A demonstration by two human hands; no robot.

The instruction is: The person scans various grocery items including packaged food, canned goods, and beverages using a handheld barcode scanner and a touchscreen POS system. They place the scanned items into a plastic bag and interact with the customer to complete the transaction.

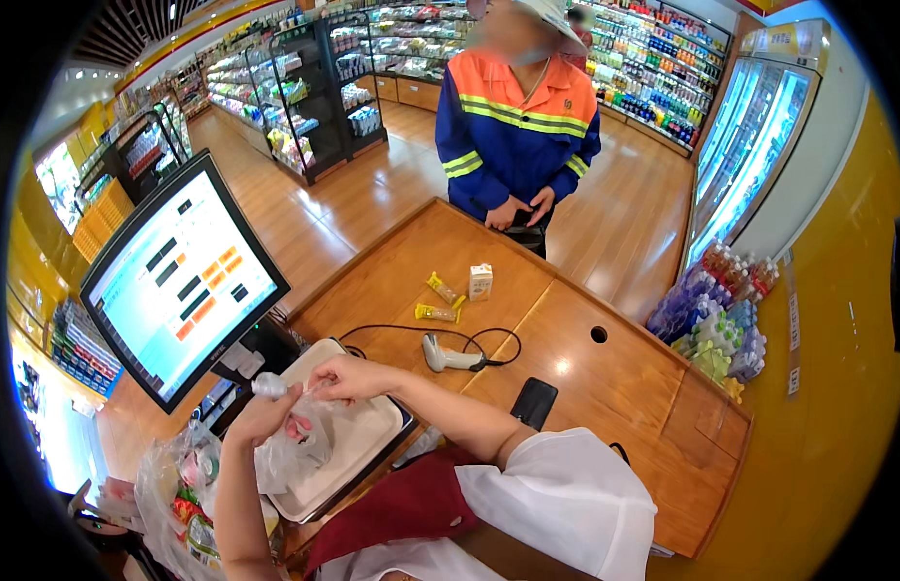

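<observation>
Low and left of centre, both hands meet over one thin clear bag. The left hand has its grip closed on the bag's top edge, with a small pale bottle-like thing at its fingertips; what that is I cannot tell. The right hand pinches the bag's mouth just beside it, grip narrow. The bag hangs over one white scale tray at the near left edge of the bench.

On the bench, toward the frame's centre, lie two yellow snack packets, one small carton just right of them, one grey scanner with its black cable looped, and one dark phone nearer the person. One round hole sits right of the scanner.

One till screen stands at left. A second bag of goods sits lower left. Across the bench, at top centre, one customer in an orange and blue jacket stands with hands together. One fridge glows at upper right.
</observation>
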